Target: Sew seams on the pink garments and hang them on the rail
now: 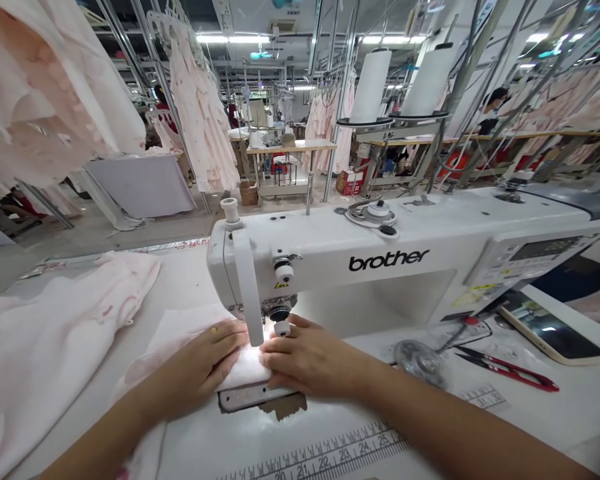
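Note:
A white Brother sewing machine (380,260) stands on the white table (555,413). A pale pink fabric piece (180,327) lies under its needle, brightly lit there. My left hand (205,363) rests flat on the fabric left of the presser foot, fingers stretched toward the needle. My right hand (313,360) lies on the fabric just right of the needle, fingers pressed down on the cloth edge. Both hands nearly touch in front of the needle.
A heap of pink garments (40,360) lies at the left of the table. Red thread snips (510,370) and a phone (550,330) lie to the right. Two thread cones (400,83) stand behind the machine. Hanging pink garments (200,113) and other workstations fill the hall.

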Available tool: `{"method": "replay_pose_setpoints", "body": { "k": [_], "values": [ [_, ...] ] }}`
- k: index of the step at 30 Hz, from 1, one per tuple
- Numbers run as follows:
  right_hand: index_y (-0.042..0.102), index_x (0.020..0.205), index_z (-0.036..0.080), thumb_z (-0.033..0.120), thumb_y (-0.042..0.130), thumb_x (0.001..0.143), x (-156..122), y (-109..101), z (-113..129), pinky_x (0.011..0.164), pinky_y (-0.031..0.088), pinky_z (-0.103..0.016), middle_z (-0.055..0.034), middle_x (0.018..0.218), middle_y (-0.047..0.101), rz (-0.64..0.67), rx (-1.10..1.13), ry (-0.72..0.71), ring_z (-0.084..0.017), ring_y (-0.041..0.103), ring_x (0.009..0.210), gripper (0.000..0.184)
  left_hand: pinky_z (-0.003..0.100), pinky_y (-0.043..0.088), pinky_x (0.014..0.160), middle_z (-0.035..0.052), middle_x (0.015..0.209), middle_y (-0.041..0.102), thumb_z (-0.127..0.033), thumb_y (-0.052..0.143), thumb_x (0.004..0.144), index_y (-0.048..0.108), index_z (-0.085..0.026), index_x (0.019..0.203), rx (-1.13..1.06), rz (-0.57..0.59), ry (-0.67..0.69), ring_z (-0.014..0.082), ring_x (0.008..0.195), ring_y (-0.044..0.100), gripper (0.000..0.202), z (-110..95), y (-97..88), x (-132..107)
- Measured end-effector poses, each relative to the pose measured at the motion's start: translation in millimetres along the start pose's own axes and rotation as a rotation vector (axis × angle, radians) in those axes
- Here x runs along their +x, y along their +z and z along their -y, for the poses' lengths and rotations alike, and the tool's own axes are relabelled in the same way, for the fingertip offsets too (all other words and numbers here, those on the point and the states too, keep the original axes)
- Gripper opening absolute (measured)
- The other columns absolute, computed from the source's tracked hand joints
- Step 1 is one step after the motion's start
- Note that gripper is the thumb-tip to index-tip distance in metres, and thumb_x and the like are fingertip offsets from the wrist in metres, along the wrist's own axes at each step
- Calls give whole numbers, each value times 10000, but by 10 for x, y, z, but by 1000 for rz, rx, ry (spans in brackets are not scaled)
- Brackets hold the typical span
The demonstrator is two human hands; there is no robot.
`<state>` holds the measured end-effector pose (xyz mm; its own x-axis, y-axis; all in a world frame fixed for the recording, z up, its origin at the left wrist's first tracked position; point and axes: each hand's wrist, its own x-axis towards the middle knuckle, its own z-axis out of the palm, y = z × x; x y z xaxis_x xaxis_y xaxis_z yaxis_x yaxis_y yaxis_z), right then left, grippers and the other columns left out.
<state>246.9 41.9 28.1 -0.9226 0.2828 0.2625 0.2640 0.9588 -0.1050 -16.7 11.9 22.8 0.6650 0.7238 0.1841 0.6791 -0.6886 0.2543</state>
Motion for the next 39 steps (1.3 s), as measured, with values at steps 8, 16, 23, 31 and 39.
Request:
{"method": "replay_pose_setpoints", "body": {
  "k": [8,16,23,31,39],
  "values": [
    [593,1065,185,377,488,1024,-6,1,7,1026,273,-321,-8,1087,668,-13,37,25,-160,542,1008,222,340,482,1036,44,1330,593,-192,423,962,489,-289,1389,30,-3,35,202,1195,567,443,59,-5,18],
    [580,1140,191,394,516,1009,-14,46,-2,1106,206,-349,-17,1134,649,-40,25,52,-166,530,1055,250,389,447,1084,70,1341,583,-189,407,971,451,-267,1423,69,-10,21,214,1230,544,460,139,40,3],
    [626,1108,188,378,481,1016,-38,-19,-29,1047,253,-348,-19,999,657,-105,37,32,-183,508,950,256,383,460,1072,63,1318,610,-46,396,936,570,-251,1284,29,39,211,212,1264,526,439,-32,-37,0],
    [637,1077,203,394,524,997,-41,5,26,990,280,-342,-21,966,622,5,71,8,-166,495,865,235,390,447,1106,47,1402,556,32,371,844,516,-262,1364,-62,58,187,206,1322,495,614,-43,40,-92],
    [608,1157,196,396,522,996,-20,-3,-7,1072,222,-362,-34,1008,628,-37,56,93,-191,497,963,271,417,436,1115,51,1414,545,29,341,898,474,-276,1410,18,32,180,204,1315,500,611,137,55,-15]
  ]
}}
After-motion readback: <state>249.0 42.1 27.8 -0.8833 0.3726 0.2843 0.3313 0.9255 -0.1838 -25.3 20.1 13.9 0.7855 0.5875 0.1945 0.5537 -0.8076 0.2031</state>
